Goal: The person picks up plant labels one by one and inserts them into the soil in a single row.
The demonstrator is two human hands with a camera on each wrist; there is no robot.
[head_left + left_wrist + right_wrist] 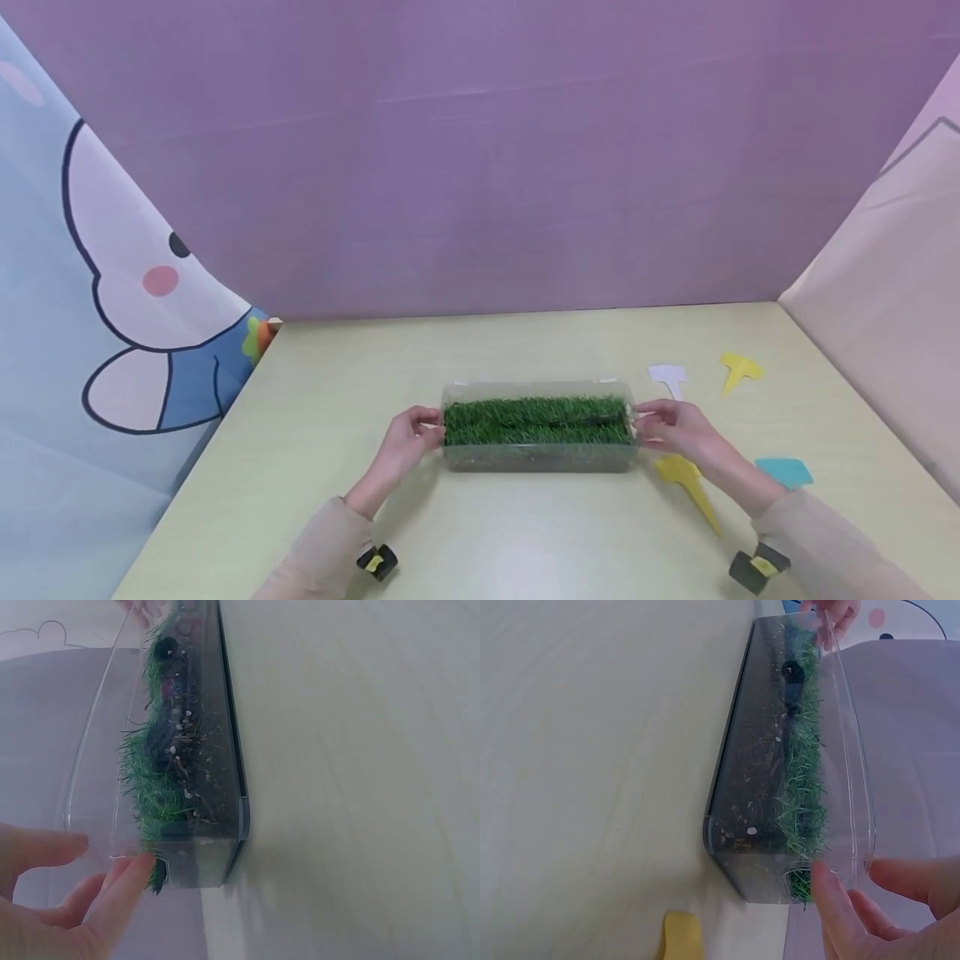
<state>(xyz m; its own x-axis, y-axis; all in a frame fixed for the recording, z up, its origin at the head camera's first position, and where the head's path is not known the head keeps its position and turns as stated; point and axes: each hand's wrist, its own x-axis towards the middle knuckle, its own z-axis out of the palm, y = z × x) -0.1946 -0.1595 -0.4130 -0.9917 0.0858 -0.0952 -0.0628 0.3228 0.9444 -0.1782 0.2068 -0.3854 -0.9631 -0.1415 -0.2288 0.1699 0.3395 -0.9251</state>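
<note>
A long clear plastic planter box [538, 458] with artificial grass [536, 410] along its top lies lengthwise between my two hands. Dark soil with pale bits [196, 754] shows through its side wall, above a dark base. My left hand [402, 443] grips the left end, its fingertips right at the cut-out below the rim. At the right end, my right hand [681, 427] grips the box the same way, thumb up by the rim and fingers at the opening [800, 885]. A dark line runs lengthwise through the grass.
On the pale table [360, 358], right of the box, lie a white T-shaped plant label [667, 377], a small yellow one [740, 369] and a larger yellow one [686, 479]. A teal label [785, 472] is partly hidden by my right forearm. Purple cloth [487, 167] hangs behind.
</note>
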